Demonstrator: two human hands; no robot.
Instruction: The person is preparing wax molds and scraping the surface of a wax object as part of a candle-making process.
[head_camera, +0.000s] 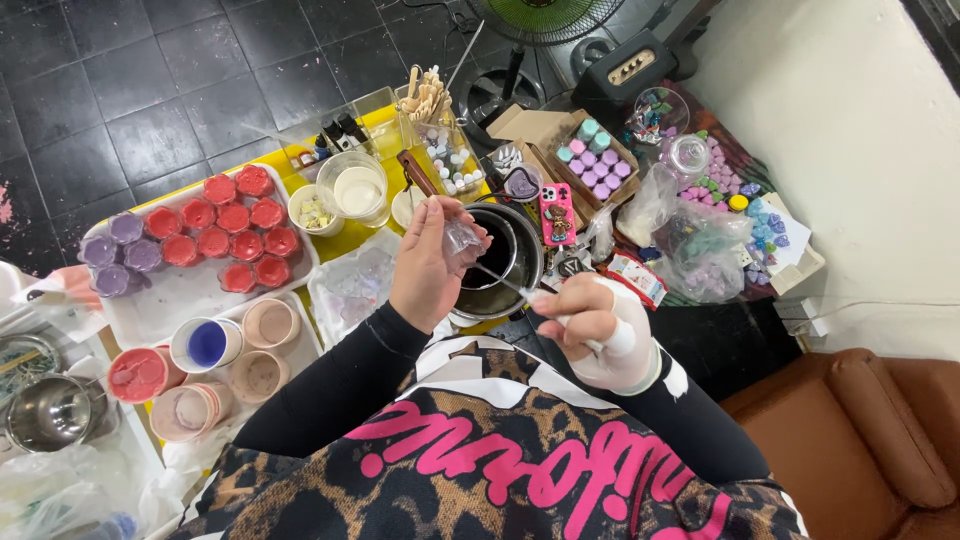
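Note:
My left hand (430, 262) is raised over a dark metal pot (497, 262) and pinches a small clear plastic bag (465, 236) between thumb and fingers. My right hand (597, 322), with white tape on its fingers, holds a thin metal spoon-like tool (500, 280) whose tip reaches toward the bag. Both hands hover just above the pot's rim. The pot holds dark liquid.
A white tray (180, 290) with red and purple filled cups lies at left, with pink and blue cups below it. A clear cup of cream liquid (358, 188), wooden sticks (425, 95), a box of pastel jars (592, 158), a pink phone (556, 213) and plastic bags surround the pot. Brown seat at right.

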